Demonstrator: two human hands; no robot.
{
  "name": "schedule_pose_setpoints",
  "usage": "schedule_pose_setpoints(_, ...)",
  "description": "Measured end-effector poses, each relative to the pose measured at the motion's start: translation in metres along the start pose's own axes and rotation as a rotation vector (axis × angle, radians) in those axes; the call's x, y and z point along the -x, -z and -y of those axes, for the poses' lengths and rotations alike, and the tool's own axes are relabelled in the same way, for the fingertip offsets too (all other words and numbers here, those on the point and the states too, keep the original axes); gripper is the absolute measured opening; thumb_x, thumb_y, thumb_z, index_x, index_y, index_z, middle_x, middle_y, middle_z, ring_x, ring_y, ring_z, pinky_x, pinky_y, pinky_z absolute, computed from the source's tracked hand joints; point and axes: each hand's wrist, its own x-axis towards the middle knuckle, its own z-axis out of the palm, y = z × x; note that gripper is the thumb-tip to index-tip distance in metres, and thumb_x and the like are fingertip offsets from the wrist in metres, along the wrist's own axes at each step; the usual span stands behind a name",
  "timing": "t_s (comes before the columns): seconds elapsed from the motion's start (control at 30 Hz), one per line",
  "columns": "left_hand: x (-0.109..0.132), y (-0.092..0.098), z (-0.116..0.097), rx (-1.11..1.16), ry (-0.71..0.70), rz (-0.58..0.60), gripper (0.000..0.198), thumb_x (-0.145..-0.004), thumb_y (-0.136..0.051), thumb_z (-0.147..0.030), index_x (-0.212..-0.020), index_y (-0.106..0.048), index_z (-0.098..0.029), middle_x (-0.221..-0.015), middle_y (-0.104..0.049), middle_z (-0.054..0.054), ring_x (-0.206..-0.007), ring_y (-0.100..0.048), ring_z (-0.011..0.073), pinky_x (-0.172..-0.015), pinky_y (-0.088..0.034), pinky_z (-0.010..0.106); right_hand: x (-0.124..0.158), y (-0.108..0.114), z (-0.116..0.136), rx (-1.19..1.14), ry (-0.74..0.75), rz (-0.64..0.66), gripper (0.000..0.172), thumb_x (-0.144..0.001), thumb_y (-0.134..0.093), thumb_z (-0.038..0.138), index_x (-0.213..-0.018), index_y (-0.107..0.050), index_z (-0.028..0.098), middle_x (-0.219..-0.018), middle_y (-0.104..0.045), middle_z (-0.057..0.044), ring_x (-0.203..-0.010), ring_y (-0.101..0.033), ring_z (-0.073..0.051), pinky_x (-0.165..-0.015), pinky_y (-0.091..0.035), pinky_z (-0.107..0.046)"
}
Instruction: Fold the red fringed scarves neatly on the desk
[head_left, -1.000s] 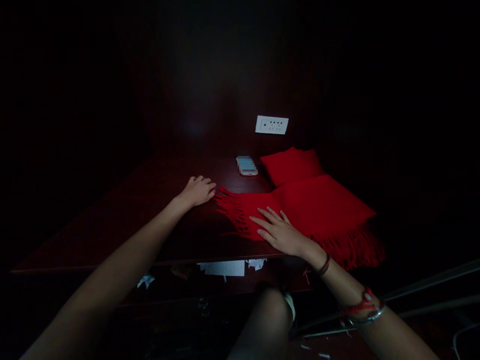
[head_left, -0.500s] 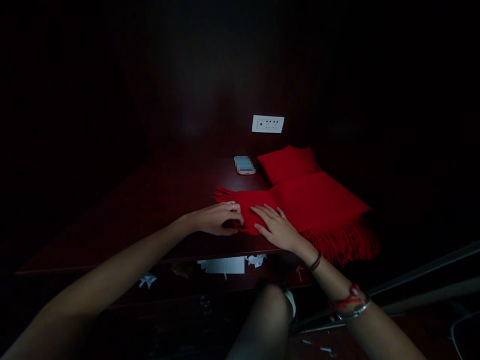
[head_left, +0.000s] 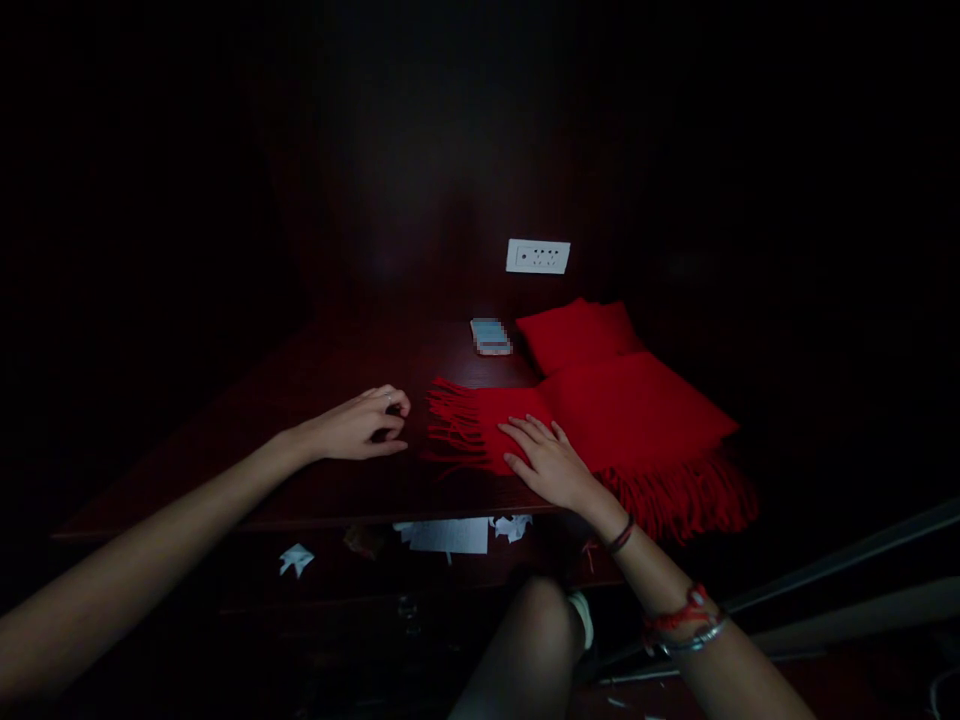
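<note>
A red fringed scarf (head_left: 630, 415) lies folded on a dark wooden table (head_left: 315, 400). Its left fringe end (head_left: 450, 425) points toward the table's middle. My right hand (head_left: 551, 462) lies flat and open on the scarf near that fringe, pressing it down. My left hand (head_left: 360, 425) rests on the bare table just left of the fringe, fingers curled in a loose pinch, a ring on one finger; whether it holds any thread I cannot make out. A second folded red cloth (head_left: 577, 332) lies behind the scarf.
A phone (head_left: 491, 336) lies on the table behind the fringe. A white wall socket (head_left: 538, 256) sits on the dark back panel. Paper scraps (head_left: 448, 534) lie on the floor under the table edge. My knee (head_left: 536, 630) shows below.
My left hand went to the scarf's fringe half a second ago, then drew back left onto the bare table. The fringe now lies spread out straighter. My right hand stayed pressed on the scarf.
</note>
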Motion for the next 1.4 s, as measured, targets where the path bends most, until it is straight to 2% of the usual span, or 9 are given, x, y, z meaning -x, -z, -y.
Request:
schedule_pose_setpoints(0.1, 0.007, 0.009, -0.010, -0.001, 0.033, -0.054, 0.020, -0.079, -0.044, -0.034, -0.080, -0.055, -0.018, -0.097, -0.047, 0.005, -0.091, -0.043, 0.0170, -0.081, -0.035, 0.032, 0.000, 0.001, 0.001, 0.017, 0.005, 0.007, 0.048, -0.083, -0.027, 0.044, -0.129, -0.027, 0.027, -0.132, -0.032, -0.004, -0.122, -0.023, -0.024, -0.096, -0.017, -0.048)
schedule_pose_setpoints(0.23, -0.027, -0.002, -0.057, 0.060, -0.173, -0.032, 0.026, -0.082, -0.041, -0.031, -0.105, -0.048, -0.021, -0.111, -0.047, 0.006, -0.101, -0.041, 0.0182, -0.088, -0.031, 0.033, 0.001, 0.005, 0.005, 0.019, 0.003, -0.008, 0.050, -0.083, -0.029, 0.044, -0.130, -0.023, 0.028, -0.133, -0.031, -0.005, -0.122, -0.022, -0.024, -0.095, -0.018, -0.049)
schedule_pose_setpoints(0.33, -0.045, -0.014, -0.073, 0.022, -0.188, 0.016, 0.026, -0.081, -0.041, -0.032, -0.103, -0.049, -0.019, -0.104, -0.051, 0.007, -0.096, -0.044, 0.0190, -0.085, -0.033, 0.032, 0.004, 0.007, 0.007, 0.019, 0.047, -0.049, 0.046, -0.084, -0.029, 0.040, -0.129, -0.026, 0.029, -0.133, -0.032, -0.003, -0.123, -0.020, -0.023, -0.097, -0.017, -0.047)
schedule_pose_setpoints(0.63, 0.011, 0.013, -0.021, 0.030, 0.033, 0.073, 0.022, -0.084, -0.035, -0.028, -0.077, -0.053, -0.018, -0.084, -0.051, 0.003, -0.078, -0.047, 0.0137, -0.075, -0.037, 0.028, -0.003, 0.005, 0.002, 0.009, 0.074, 0.150, 0.043, -0.084, -0.020, 0.050, -0.125, -0.026, 0.042, -0.138, -0.018, 0.002, -0.125, -0.011, -0.029, -0.094, -0.011, -0.057)
schedule_pose_setpoints(0.8, -0.023, 0.000, -0.029, 0.040, 0.006, -0.046, 0.024, -0.086, -0.032, -0.025, -0.103, -0.049, -0.020, -0.112, -0.045, 0.004, -0.104, -0.039, 0.0156, -0.089, -0.030, 0.032, -0.010, 0.016, 0.006, -0.032, 0.047, 0.321, 0.054, -0.077, -0.018, 0.063, -0.127, -0.019, 0.042, -0.139, -0.011, 0.001, -0.123, -0.006, -0.035, -0.092, -0.008, -0.061)
schedule_pose_setpoints(0.97, -0.054, -0.025, -0.021, -0.034, -0.044, 0.022, 0.023, -0.084, -0.035, -0.024, -0.101, -0.049, -0.018, -0.105, -0.049, 0.006, -0.097, -0.044, 0.0164, -0.085, -0.033, 0.031, -0.008, 0.018, 0.004, -0.012, 0.038, 0.243, 0.057, -0.079, -0.015, 0.060, -0.130, -0.013, 0.036, -0.139, -0.011, -0.001, -0.124, -0.004, -0.034, -0.092, -0.009, -0.062)
schedule_pose_setpoints(1.2, 0.000, 0.000, 0.032, -0.119, 0.145, 0.015, 0.020, -0.083, -0.035, -0.025, -0.089, -0.053, -0.017, -0.092, -0.051, 0.003, -0.086, -0.045, 0.0165, -0.080, -0.035, 0.032, -0.010, 0.012, -0.003, -0.003, 0.013, 0.334, 0.068, -0.074, -0.015, 0.066, -0.132, -0.012, 0.030, -0.139, -0.009, -0.001, -0.124, -0.002, -0.033, -0.094, -0.007, -0.061)
schedule_pose_setpoints(1.27, 0.000, 0.004, 0.024, -0.090, 0.165, -0.045, 0.022, -0.084, -0.033, -0.025, -0.093, -0.052, -0.018, -0.100, -0.049, 0.004, -0.092, -0.044, 0.0169, -0.085, -0.033, 0.034, -0.015, 0.018, 0.000, -0.005, 0.022, 0.365, 0.070, -0.073, -0.018, 0.067, -0.132, -0.014, 0.029, -0.139, -0.009, -0.002, -0.124, -0.002, -0.033, -0.094, -0.008, -0.061)
schedule_pose_setpoints(1.4, -0.030, -0.005, -0.027, 0.037, -0.009, -0.102, 0.024, -0.084, -0.035, -0.022, -0.105, -0.047, -0.021, -0.117, -0.042, 0.005, -0.107, -0.037, 0.0174, -0.092, -0.029, 0.035, -0.017, 0.030, 0.004, -0.019, 0.078, 0.285, 0.065, -0.078, -0.016, 0.061, -0.132, -0.012, 0.026, -0.139, -0.007, 0.000, -0.126, -0.001, -0.028, -0.098, -0.010, -0.054)
